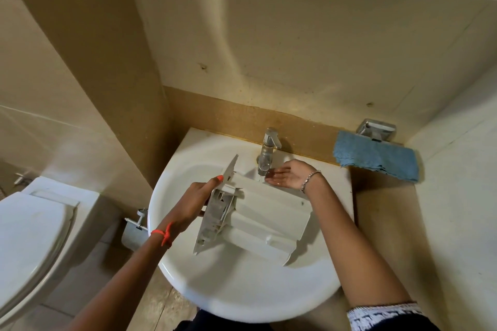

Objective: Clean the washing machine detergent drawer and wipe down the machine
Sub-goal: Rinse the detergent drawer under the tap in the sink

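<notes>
The left hand (192, 205) grips the front end of the detergent drawer (266, 212) at nine o'clock of the sink (242, 301), fingers curled round it, thumb on top. The drawer lies across the basin — already out of the machine, so rinsing seems under way. At twelve o'clock the right hand (285, 177) lies palm up beneath the tap (267, 150), fingers straight and together. A blue cloth (376, 158) lies at two o'clock — the wipe-down looks yet to come.
</notes>
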